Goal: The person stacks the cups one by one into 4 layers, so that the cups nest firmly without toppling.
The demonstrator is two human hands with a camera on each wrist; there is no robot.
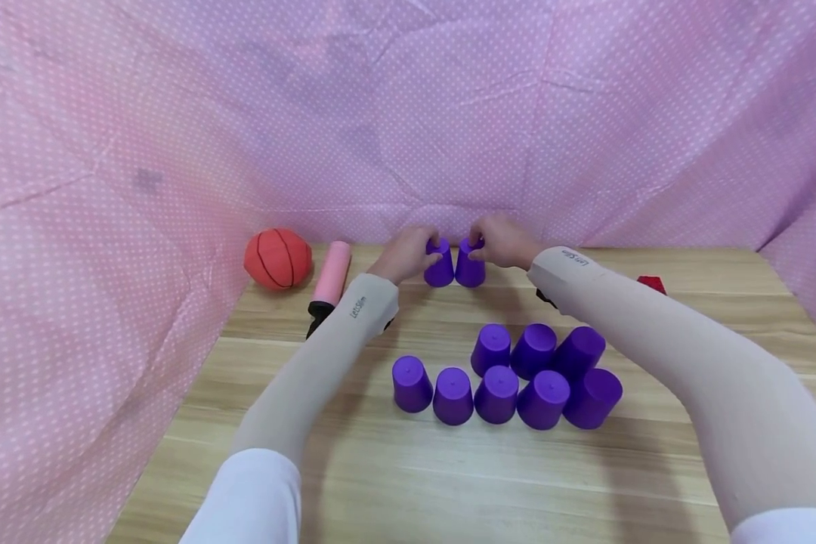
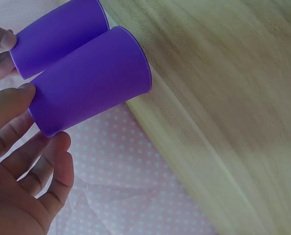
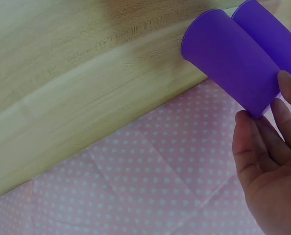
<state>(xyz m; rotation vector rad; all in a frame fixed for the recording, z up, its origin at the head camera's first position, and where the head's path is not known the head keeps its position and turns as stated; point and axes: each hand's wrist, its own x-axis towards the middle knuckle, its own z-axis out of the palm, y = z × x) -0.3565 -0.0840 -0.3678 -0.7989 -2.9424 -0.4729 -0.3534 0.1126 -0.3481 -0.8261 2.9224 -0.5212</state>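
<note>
Both arms are stretched out to the far edge of the wooden table (image 1: 408, 468), right up against the pink dotted cloth (image 1: 408, 113). The left hand (image 1: 408, 253) has its fingers curled round the left purple cup (image 1: 439, 266), thumb and fingertips at the cup's closed top. The right hand (image 1: 502, 240) pinches the right purple cup (image 1: 470, 266) the same way. Both cups stand upside down, mouths on the table, side by side and touching or very nearly so.

From the left wrist view, the left hand's thumb sits on the top edge of its cup (image 2: 89, 93), with the neighbour cup (image 2: 60, 34) pressed alongside it. From the right wrist view, the right hand's (image 3: 273, 161) fingertips meet the closed end of its cup (image 3: 229, 58), with the other one (image 3: 268, 34) just behind.

Nearer in, a cluster of eight more purple cups (image 1: 510, 378) stands upturned in two rows: five in the near row, three behind, packed close, the two at the right end tilted. Off to the far left lies an orange ball (image 1: 278, 259), and just beside it a pink pump with a black end (image 1: 329, 279). At the far right, a small red object (image 1: 651, 284) peeks out behind the right forearm; what it is cannot be made out.
</note>
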